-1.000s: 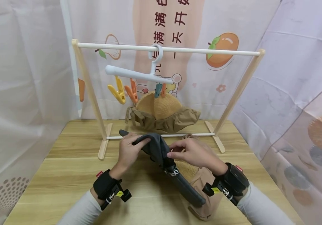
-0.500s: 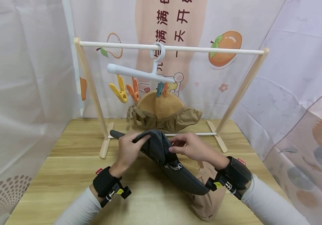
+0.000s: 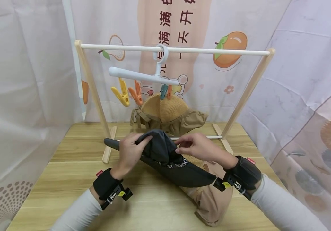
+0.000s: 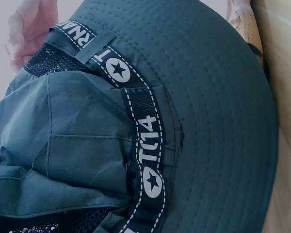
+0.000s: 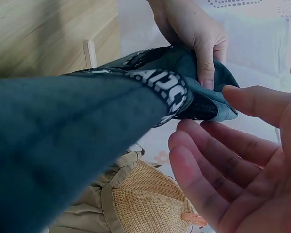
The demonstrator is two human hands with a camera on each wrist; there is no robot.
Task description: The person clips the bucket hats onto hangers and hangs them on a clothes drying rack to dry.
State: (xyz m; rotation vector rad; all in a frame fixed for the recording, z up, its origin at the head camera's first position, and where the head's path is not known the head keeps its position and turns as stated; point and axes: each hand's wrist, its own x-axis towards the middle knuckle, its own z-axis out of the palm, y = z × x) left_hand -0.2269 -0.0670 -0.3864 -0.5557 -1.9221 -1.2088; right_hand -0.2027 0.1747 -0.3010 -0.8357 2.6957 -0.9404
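Note:
A dark grey-green bucket hat (image 3: 179,175) is held above the table, its wide brim turned toward me. A black band with white lettering and stars (image 4: 117,70) circles the crown, and mesh panels show beside it. My left hand (image 3: 130,154) grips the crown at its left side, with the thumb (image 5: 206,73) pressed on the fabric. At the crown's right side is my right hand (image 3: 198,148); its thumb and relaxed fingers (image 5: 218,160) are spread apart, fingertips right by the crown's edge.
A wooden rack with a white rail (image 3: 211,50) stands behind, carrying a pale blue hanger (image 3: 142,75) with yellow (image 3: 122,93), orange (image 3: 137,93) and teal (image 3: 163,92) clips. Below the clips is a straw hat with a brown brim (image 3: 165,110). Another brown-and-straw hat (image 3: 214,195) lies under the dark hat.
The dark hat has been turned: its brim has swung up and outward at both ends, showing more of its underside and lettered band. My left hand has shifted slightly left, still gripping the crown.

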